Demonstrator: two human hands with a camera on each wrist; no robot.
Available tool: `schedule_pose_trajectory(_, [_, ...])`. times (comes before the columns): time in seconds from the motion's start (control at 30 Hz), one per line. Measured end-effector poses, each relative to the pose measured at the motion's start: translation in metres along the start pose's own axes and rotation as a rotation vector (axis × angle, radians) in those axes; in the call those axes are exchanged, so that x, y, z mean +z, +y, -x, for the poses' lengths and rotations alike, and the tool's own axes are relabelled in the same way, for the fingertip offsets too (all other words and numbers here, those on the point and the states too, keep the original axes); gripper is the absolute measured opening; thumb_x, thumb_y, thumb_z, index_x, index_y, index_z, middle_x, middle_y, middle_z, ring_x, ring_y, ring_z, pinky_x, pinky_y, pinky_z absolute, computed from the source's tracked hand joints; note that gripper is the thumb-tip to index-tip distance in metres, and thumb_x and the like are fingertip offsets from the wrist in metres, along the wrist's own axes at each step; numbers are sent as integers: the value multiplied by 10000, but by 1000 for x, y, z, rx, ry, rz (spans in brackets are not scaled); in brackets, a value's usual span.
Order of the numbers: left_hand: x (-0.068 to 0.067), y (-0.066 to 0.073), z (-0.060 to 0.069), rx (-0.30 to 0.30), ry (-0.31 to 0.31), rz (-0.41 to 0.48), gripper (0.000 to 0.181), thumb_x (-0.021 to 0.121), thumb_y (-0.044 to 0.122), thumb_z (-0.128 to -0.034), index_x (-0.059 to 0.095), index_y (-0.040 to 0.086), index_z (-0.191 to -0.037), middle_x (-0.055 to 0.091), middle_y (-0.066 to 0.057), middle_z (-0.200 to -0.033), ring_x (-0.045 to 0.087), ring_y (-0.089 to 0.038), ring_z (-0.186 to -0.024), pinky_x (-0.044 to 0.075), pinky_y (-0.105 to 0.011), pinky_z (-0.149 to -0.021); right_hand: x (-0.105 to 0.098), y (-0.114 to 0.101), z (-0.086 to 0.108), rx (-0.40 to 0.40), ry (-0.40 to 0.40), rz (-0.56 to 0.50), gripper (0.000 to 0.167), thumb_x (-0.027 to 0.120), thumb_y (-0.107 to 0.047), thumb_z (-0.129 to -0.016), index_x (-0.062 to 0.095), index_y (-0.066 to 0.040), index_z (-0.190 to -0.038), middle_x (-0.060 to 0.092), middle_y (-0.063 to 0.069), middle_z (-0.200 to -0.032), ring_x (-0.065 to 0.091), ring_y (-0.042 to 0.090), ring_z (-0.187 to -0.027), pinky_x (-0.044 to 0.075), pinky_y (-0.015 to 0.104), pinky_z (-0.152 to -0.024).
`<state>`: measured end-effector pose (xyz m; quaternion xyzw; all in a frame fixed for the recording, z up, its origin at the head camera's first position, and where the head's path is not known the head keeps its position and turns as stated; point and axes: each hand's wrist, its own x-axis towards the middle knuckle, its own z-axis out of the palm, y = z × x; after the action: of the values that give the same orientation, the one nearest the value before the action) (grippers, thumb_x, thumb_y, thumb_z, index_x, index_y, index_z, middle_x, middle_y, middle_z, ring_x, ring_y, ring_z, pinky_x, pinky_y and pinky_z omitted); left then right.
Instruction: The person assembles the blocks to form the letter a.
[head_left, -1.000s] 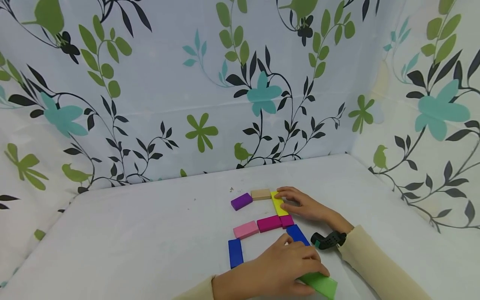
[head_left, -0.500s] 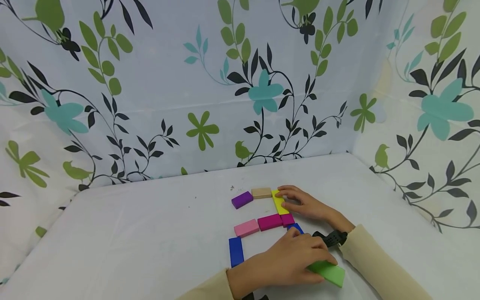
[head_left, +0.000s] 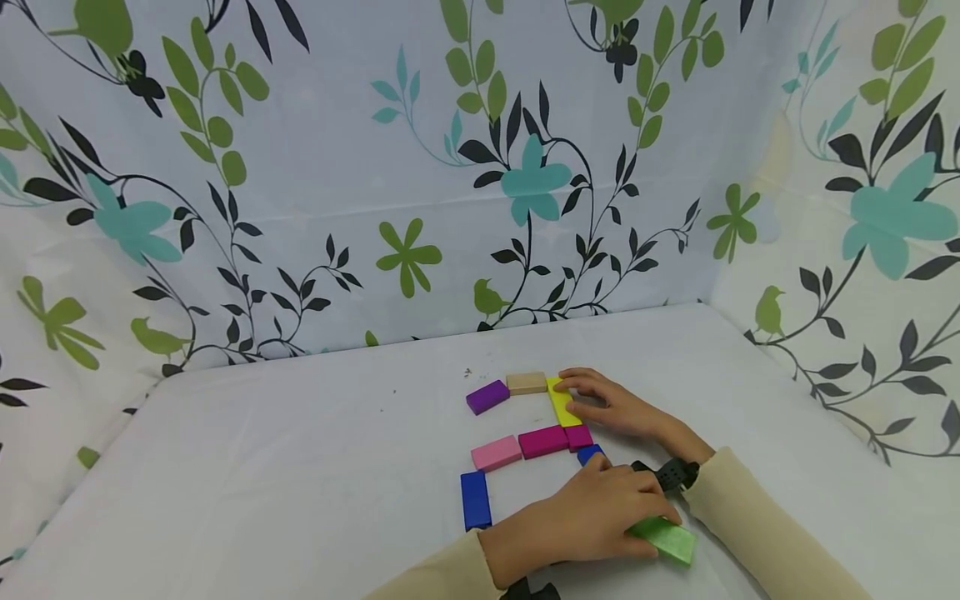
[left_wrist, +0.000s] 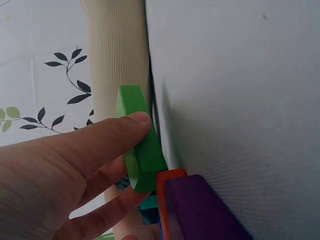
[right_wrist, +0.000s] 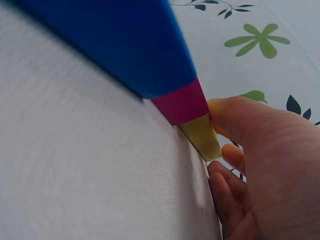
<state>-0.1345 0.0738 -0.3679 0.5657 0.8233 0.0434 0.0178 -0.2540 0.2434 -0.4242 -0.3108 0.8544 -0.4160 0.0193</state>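
Note:
My left hand (head_left: 588,517) pinches a light green block (head_left: 671,540); in the left wrist view the thumb lies on one face of the green block (left_wrist: 145,155) with other fingers behind it. Just beyond its end are a red-orange block (left_wrist: 170,177), a purple block (left_wrist: 202,212) and a bit of teal. My right hand (head_left: 618,408) rests against the yellow block (head_left: 564,408), its fingertips touching that block's far end and outer side. In the right wrist view, the yellow block (right_wrist: 201,137) meets a magenta block (right_wrist: 182,102), which adjoins a large blue one (right_wrist: 125,45).
A curved row of blocks lies on the white table (head_left: 300,467): purple (head_left: 487,397), beige (head_left: 527,382), yellow, small magenta (head_left: 579,437), long magenta (head_left: 543,442), pink (head_left: 497,453) and blue (head_left: 476,500). My left hand partly covers another blue block (head_left: 590,453). Patterned cloth (head_left: 315,167) stands behind.
My left hand has moved right and slightly away from me with the green block, covering more of the right-hand blue block. The right hand stays at the yellow block.

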Motion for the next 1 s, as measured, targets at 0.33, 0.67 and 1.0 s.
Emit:
schedule_pose_trajectory(0.33, [10, -5, -5, -37, -17, -14, 402, 666, 477, -891, 616, 371, -1276, 561, 196, -1154, 494, 71, -1021, 301, -187, -794, -1, -1, -3, -21, -2, 23, 363, 593, -189, -970, 578, -78, -1315, 393, 180, -1474, 377, 394, -1350, 343, 578, -1056])
schedule_pose_trajectory(0.67, [12, -8, -5, -29, 9, 5, 367, 681, 465, -887, 647, 353, -1235, 586, 192, -1147, 498, 89, -1038, 307, -180, -792, 0, -3, -3, -16, -11, 26, 359, 581, -179, -974, 575, -77, -1317, 391, 190, -1475, 373, 409, -1350, 338, 587, -1055])
schedule_pose_trajectory(1.0, [11, -8, 0, -38, 38, -13, 345, 679, 478, -883, 659, 354, -1204, 580, 191, -1108, 495, 78, -955, 299, -161, -780, 2, -3, 0, -23, 8, 46, 350, 579, -188, -977, 584, -76, -1309, 401, 197, -1466, 398, 416, -1328, 351, 592, -1042])
